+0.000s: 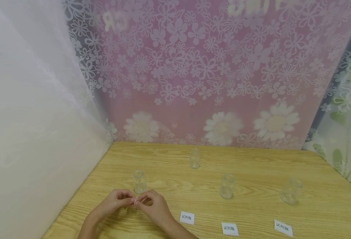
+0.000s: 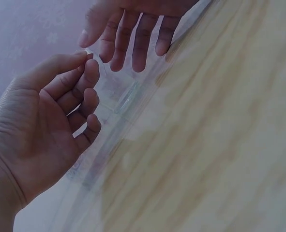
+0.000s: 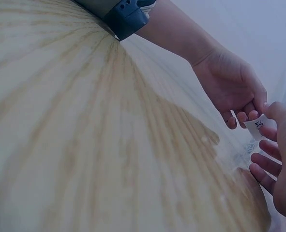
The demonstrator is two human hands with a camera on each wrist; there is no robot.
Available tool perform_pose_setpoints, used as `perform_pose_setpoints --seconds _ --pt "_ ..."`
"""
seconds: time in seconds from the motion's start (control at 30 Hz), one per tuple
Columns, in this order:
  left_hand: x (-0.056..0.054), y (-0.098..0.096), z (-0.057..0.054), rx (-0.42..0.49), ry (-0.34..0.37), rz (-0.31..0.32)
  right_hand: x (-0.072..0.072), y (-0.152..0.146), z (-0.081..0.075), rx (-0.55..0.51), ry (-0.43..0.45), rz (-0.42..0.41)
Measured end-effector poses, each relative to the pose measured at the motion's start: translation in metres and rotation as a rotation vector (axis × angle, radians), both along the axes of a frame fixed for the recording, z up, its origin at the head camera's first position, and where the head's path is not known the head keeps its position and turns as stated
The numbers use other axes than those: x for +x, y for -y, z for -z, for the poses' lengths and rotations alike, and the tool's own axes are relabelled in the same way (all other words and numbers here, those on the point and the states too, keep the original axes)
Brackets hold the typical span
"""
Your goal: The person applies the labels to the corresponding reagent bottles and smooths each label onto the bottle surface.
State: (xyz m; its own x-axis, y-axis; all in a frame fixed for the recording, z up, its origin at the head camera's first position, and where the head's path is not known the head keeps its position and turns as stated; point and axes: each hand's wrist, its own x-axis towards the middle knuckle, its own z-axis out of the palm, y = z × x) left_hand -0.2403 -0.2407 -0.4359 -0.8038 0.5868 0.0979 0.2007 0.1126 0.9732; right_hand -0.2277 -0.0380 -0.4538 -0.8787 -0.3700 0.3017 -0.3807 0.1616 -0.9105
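While the left hand (image 1: 111, 203) and the right hand (image 1: 156, 207) met at the lower left of the head view, a small white paper label (image 3: 255, 126) was held between them. Each hand pinched it with thumb and index finger; the other fingers were loosely bent and held nothing else. In the right wrist view dark print showed on the paper, though too little of it to read.

Just beyond the fingertips, toward the left of the head view, stood a lidless clear glass bottle (image 1: 139, 182). Three similar glass bottles (image 1: 227, 186) stood well apart on the wood-grain worktop (image 1: 256, 172) — one at the upper middle, one right of centre, one farther right — and no label could be made out on any of them. Along the bottom of the frame, from the middle to the right, lay three white cards (image 1: 187, 217) marked 试剂瓶, or reagent bottle. Behind the worktop hung a pink floral curtain (image 1: 199, 66).

The step in hand appeared to be readying the label, perhaps peeling or straightening it; the pictures did not settle which. If the nearest bottle was its place, the next move called for a light hold on the paper's edges — face outward, kept level — and a short reach forward to the glass.
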Motion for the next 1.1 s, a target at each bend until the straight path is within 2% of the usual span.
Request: perform_pose_setpoints --seconds 0.17,0.5,0.63,0.87,1.1 --pt "0.001 -0.002 -0.002 -0.023 -0.005 -0.020 0.000 0.000 0.000 0.014 -0.009 -0.001" --pt "0.000 0.001 0.002 -0.022 -0.027 -0.011 0.001 -0.001 -0.003 0.030 -0.035 0.022" --pt "-0.001 0.003 0.003 -0.044 -0.025 -0.034 0.000 0.000 -0.003 0.031 -0.040 0.045" --pt "0.002 0.007 0.000 -0.108 -0.045 -0.111 -0.002 0.000 -0.002 0.044 -0.058 0.077" --pt "0.001 0.009 -0.001 -0.099 -0.051 -0.121 -0.001 0.000 -0.004 0.033 -0.060 0.099"
